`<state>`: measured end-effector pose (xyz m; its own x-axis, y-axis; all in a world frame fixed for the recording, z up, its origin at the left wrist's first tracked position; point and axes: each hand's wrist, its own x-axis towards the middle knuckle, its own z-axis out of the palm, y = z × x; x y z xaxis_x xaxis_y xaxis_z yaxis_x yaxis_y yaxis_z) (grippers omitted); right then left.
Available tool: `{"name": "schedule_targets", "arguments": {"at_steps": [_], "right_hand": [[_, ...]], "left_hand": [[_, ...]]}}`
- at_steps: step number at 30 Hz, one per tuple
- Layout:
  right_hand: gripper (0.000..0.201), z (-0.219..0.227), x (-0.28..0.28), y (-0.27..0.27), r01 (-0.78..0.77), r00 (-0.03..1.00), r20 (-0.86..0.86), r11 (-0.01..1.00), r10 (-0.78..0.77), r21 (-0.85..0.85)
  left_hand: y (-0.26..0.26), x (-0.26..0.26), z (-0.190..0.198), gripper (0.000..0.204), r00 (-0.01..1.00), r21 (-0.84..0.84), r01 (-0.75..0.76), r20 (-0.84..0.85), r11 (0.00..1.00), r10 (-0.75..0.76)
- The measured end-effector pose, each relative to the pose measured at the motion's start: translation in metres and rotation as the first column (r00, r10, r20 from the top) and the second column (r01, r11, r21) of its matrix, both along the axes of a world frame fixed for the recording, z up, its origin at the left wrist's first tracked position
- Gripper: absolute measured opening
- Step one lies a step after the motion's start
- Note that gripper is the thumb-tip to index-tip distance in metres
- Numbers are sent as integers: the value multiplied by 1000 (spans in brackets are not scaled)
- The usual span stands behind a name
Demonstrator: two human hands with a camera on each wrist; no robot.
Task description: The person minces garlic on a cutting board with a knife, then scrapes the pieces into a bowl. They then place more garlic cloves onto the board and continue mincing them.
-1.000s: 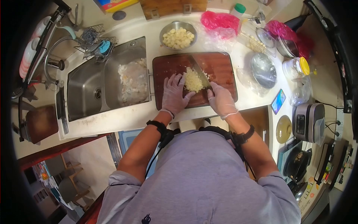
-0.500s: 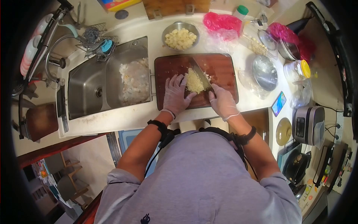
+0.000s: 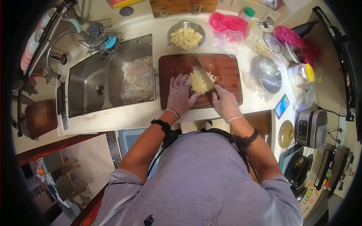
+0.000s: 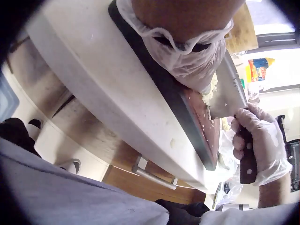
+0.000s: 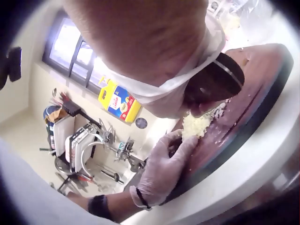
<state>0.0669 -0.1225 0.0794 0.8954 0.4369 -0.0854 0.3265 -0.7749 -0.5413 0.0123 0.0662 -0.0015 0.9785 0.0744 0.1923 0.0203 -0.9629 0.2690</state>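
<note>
A mound of finely chopped pale garlic (image 3: 198, 82) lies on the reddish-brown cutting board (image 3: 228, 67). My gloved left hand (image 3: 180, 96) rests at the left side of the mound, fingers extended and thumb spread, its fingertips right at the garlic. The gloved right hand (image 3: 227, 103) grips the dark riveted handle (image 4: 247, 161) of a cleaver. Its broad blade (image 4: 228, 96) slants across the board along the right side of the mound, with small bits of garlic beyond it. In the right wrist view, the right wrist and glove hide most of the blade.
Behind the board stands a metal bowl (image 3: 185, 24) of whole peeled cloves (image 3: 186, 38). A double sink (image 3: 85, 92) at left holds a bag of whitish scraps (image 3: 137, 79). Pink plastic bags (image 3: 226, 27), a covered bowl (image 3: 269, 75), a yellow-lidded jar (image 3: 301, 72) and a phone (image 3: 282, 106) occupy the right side.
The head view has shifted slightly, so the counter appears farther right. Both hands and the cleaver keep nearly the same places on the board.
</note>
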Motion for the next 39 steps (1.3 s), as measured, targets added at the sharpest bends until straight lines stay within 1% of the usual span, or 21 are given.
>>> {"name": "schedule_targets", "arguments": {"at_steps": [1, 2, 4, 8, 11, 13, 14, 16, 17, 19, 20, 22, 26, 29, 31, 32, 34, 35, 37, 39], "right_hand": [[37, -1, 2, 0, -21, 999, -35, 999, 20, -34], [37, 0, 3, -1, -23, 999, -31, 999, 22, -33], [37, 5, 1, -2, 37, 999, 28, 999, -37, 24], [37, 1, 3, -7, 28, 999, 16, 999, -28, 23], [37, 8, 2, -5, 21, 999, -48, 1000, -22, -18], [36, 9, -1, -4, 55, 998, 20, 997, -56, 52], [36, 9, -2, -2, 55, 998, 19, 997, -56, 52], [36, 7, -5, 0, -42, 999, 8, 998, 42, 47], [36, 5, -5, 0, -41, 999, 8, 998, 41, 47], [35, 2, -3, 1, -31, 999, -17, 1000, 31, -5], [35, 2, -2, 3, -39, 999, -17, 999, 39, -2], [36, 9, -6, 2, 4, 1000, 6, 998, -5, 56], [36, 0, -2, -2, -27, 1000, -1, 999, 27, 37], [38, 9, -4, -1, 22, 998, -60, 1000, -23, -20], [36, 10, -4, -1, 27, 1000, -11, 999, -26, 36], [36, 8, -2, -2, 28, 1000, -11, 999, -28, 36], [36, 2, 1, -2, -15, 1000, -23, 1000, 15, -13], [36, 1, 1, -2, -18, 1000, -24, 1000, 18, -12], [36, 4, -1, -1, 25, 999, 31, 998, -27, 58], [36, 6, -5, 1, 3, 1000, 21, 998, -4, 64]], "left_hand": [[1, 1, 0, 79, 1000, -20, 6, 9, 1000, -6], [1, 3, 0, 79, 1000, -19, 4, 13, 1000, -4], [1, 0, -2, 77, 998, -47, -2, 65, 999, 5], [-1, 2, 0, 76, 999, -41, -28, 22, 999, 29], [0, -1, 0, 74, 999, -52, -42, -3, 998, 42], [0, 0, -3, 72, 998, -39, -39, 55, 998, 41], [0, 0, -4, 72, 998, -39, -39, 54, 998, 41], [0, 0, -4, 70, 997, -40, -31, 70, 999, 34], [0, -1, -4, 70, 997, -40, -30, 70, 999, 33], [-1, 0, -4, 68, 996, -48, -30, 80, 998, 34], [2, 0, -4, 68, 996, -45, -39, 80, 998, 42], [1, -1, -6, 67, 993, -55, -13, 118, 998, 19], [0, 0, -5, 65, 997, -33, -12, 81, 999, 15], [1, -3, -6, 62, 996, -24, 17, 89, 1000, -15], [0, -1, -4, 54, 987, -56, 8, 158, 998, 1], [0, -1, -3, 54, 987, -56, 9, 159, 998, 0], [1, -1, -3, 50, 980, -122, 8, 199, 993, 16], [2, -1, -3, 50, 980, -120, 6, 198, 993, 19], [1, -3, -3, 44, 983, -115, 2, 184, 993, 19], [2, -2, -3, 42, 985, -118, 14, 175, 993, 7]]}}
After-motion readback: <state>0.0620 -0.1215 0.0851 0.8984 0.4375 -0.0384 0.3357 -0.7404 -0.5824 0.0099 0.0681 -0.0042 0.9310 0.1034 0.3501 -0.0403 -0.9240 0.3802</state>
